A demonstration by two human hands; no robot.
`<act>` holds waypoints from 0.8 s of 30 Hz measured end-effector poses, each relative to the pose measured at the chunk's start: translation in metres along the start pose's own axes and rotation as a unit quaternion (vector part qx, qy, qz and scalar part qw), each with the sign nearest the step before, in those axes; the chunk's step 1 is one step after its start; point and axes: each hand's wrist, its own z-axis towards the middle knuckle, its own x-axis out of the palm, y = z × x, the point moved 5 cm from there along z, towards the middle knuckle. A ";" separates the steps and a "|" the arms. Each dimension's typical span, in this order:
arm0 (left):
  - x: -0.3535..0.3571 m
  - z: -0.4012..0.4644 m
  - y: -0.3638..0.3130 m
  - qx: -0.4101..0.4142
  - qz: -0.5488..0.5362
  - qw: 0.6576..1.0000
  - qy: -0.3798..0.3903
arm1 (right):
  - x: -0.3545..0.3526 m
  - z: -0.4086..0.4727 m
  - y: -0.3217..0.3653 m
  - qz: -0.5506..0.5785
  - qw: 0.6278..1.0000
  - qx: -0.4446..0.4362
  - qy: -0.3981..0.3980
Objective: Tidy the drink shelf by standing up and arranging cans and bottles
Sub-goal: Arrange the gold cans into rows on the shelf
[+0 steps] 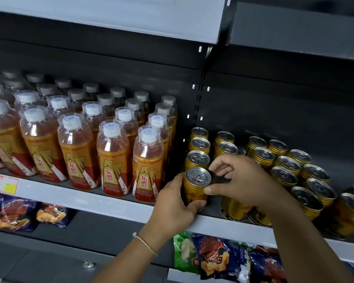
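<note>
At the shelf point(119, 203) lip, both hands steady the front gold can point(195, 185).
Left hand point(177, 203) wraps it, right hand point(240, 180) fingers pinch its rim; a nudge could topple neighbouring cans point(282, 160).

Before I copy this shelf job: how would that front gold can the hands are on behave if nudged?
The front gold can looks rigid metal with its tab unopened, so probably full and weighty. Standing upright at the shelf edge, it might tip forward if shoved. The left hand and right hand steady it.
</note>
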 end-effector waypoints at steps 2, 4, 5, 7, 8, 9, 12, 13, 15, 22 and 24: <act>0.001 0.001 0.000 -0.004 0.006 1.000 0.008 | 0.002 -0.004 -0.003 0.006 1.000 -0.007 0.009; 0.002 0.001 0.001 -0.008 0.009 1.000 0.014 | 0.006 -0.007 -0.002 0.000 1.000 -0.019 0.008; 0.002 0.001 0.001 -0.012 0.012 1.000 0.018 | 0.006 -0.007 -0.002 0.004 1.000 -0.024 0.002; 0.001 -0.002 -0.002 -0.021 0.025 0.999 0.025 | 0.003 -0.007 -0.004 0.029 0.999 -0.029 -0.013; -0.002 -0.004 -0.005 -0.019 0.031 0.999 0.021 | -0.001 -0.006 -0.005 0.039 0.998 -0.030 -0.026; -0.005 -0.006 -0.012 -0.004 0.035 0.999 0.011 | -0.007 -0.004 -0.008 0.046 0.998 -0.027 -0.046; -0.016 -0.008 -0.045 0.094 0.056 0.994 -0.031 | -0.031 0.010 -0.022 0.046 0.994 0.009 -0.097; -0.018 -0.005 -0.055 0.118 0.062 0.990 -0.042 | -0.038 0.017 -0.028 0.036 0.994 0.027 -0.101; -0.019 0.008 -0.071 0.130 0.070 0.989 -0.031 | -0.050 0.033 -0.040 0.002 0.993 0.062 -0.097; 0.003 0.070 -0.081 0.047 0.121 0.988 0.084 | -0.041 0.084 -0.061 -0.100 0.985 0.130 -0.059; 0.008 0.081 -0.081 0.031 0.154 0.982 0.110 | -0.032 0.093 -0.062 -0.122 0.982 0.137 -0.039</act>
